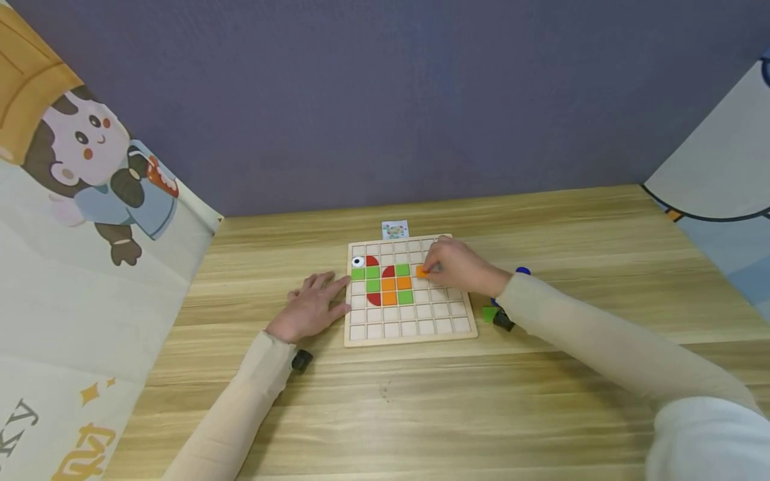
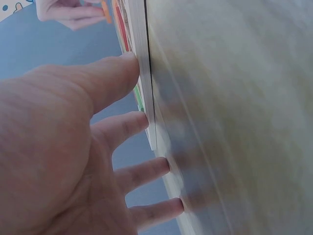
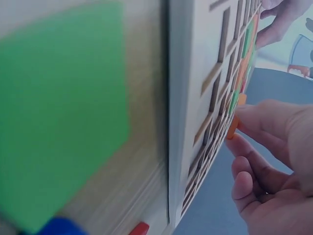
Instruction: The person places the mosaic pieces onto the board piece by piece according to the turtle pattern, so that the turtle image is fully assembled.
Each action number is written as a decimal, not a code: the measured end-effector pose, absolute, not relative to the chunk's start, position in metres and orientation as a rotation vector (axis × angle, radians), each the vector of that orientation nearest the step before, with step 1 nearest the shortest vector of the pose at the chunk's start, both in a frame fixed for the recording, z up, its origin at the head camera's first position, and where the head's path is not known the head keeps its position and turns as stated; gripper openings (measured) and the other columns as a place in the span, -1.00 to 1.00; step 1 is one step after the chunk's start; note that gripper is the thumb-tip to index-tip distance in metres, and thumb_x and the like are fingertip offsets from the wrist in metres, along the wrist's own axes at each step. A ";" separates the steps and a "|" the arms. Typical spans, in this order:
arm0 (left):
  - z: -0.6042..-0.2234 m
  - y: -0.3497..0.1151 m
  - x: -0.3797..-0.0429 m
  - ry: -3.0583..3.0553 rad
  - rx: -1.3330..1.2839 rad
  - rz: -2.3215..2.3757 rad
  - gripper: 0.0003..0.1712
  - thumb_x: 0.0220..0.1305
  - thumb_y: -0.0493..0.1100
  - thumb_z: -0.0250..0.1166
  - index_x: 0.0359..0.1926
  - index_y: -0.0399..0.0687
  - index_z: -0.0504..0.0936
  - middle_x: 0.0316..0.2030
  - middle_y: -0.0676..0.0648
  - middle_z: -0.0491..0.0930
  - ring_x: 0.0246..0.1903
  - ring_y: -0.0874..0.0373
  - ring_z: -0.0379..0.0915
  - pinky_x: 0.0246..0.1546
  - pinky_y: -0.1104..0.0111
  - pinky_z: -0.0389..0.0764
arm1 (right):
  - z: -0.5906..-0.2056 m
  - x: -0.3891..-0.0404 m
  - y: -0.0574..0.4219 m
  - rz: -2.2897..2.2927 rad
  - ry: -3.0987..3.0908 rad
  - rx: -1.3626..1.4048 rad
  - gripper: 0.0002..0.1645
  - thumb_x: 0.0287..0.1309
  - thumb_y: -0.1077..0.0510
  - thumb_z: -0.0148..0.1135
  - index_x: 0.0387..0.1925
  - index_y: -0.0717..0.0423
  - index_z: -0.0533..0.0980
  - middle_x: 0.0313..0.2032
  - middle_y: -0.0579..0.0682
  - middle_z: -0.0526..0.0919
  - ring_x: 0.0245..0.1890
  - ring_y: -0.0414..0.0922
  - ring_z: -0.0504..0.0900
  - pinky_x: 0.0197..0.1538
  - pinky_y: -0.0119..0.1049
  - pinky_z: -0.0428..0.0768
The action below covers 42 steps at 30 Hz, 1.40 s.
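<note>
A wooden grid board (image 1: pixel 424 327) lies on the table with green, orange and red tiles and a white eye piece (image 1: pixel 357 261) set in its cells. My right hand (image 1: pixel 455 264) pinches an orange tile (image 3: pixel 236 116) between thumb and fingertips, over the board's right half beside a green tile (image 1: pixel 402 270). At the board's left edge my left hand (image 1: pixel 309 308) has its fingers spread. In the left wrist view its thumb and index fingertip (image 2: pixel 142 119) are right at the board's side.
Behind the board lies a small picture card (image 1: pixel 394 230). Right of the board, partly under the right forearm, are a green piece (image 1: pixel 490 313) and a blue piece (image 1: pixel 523 270). A red piece (image 3: pixel 139 228) shows in the right wrist view. A dark blue wall (image 1: pixel 385 107) rises behind the table.
</note>
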<state>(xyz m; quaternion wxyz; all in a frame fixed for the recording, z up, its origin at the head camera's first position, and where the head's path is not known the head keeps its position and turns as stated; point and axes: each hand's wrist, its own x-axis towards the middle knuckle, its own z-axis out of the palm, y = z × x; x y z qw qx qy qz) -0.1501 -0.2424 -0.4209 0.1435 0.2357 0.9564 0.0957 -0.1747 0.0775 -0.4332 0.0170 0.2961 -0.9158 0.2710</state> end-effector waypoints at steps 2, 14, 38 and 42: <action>-0.421 -0.242 -0.150 2.757 0.679 0.274 -0.28 0.38 0.20 0.02 0.46 0.12 0.09 0.42 -0.23 -0.04 0.36 -0.29 -0.18 0.08 -0.38 0.03 | -0.433 -0.177 0.074 0.842 -2.876 0.909 -0.85 -0.01 0.27 0.41 -0.31 0.15 0.71 -0.34 -0.06 0.63 -0.27 -0.10 0.49 -0.07 -0.16 0.46; -0.421 -0.241 -0.150 2.757 0.675 0.278 -0.27 0.37 0.20 0.03 0.46 0.13 0.09 0.42 -0.23 -0.04 0.36 -0.28 -0.19 0.07 -0.39 0.02 | -0.434 -0.183 0.067 0.915 -2.913 0.875 -0.88 0.01 0.31 0.38 -0.33 0.15 0.71 -0.35 -0.05 0.65 -0.25 -0.08 0.53 0.26 0.00 0.22; -0.419 -0.241 -0.149 2.759 0.679 0.289 -0.27 0.37 0.18 0.05 0.45 0.10 0.11 0.41 -0.25 -0.02 0.35 -0.30 -0.17 0.06 -0.40 0.03 | -0.435 -0.178 0.071 0.787 -2.904 0.925 -0.84 0.05 0.32 0.35 -0.27 0.16 0.70 -0.27 -0.04 0.61 -0.14 -0.05 0.50 0.37 -0.03 -0.04; -0.419 -0.241 -0.149 2.758 0.669 0.288 -0.27 0.37 0.20 0.04 0.46 0.13 0.11 0.42 -0.23 -0.02 0.35 -0.28 -0.17 0.08 -0.38 0.04 | -0.431 -0.173 0.082 0.807 -2.925 0.878 -0.87 0.05 0.30 0.36 -0.29 0.13 0.70 -0.28 -0.07 0.60 -0.19 -0.08 0.51 0.36 -0.05 0.01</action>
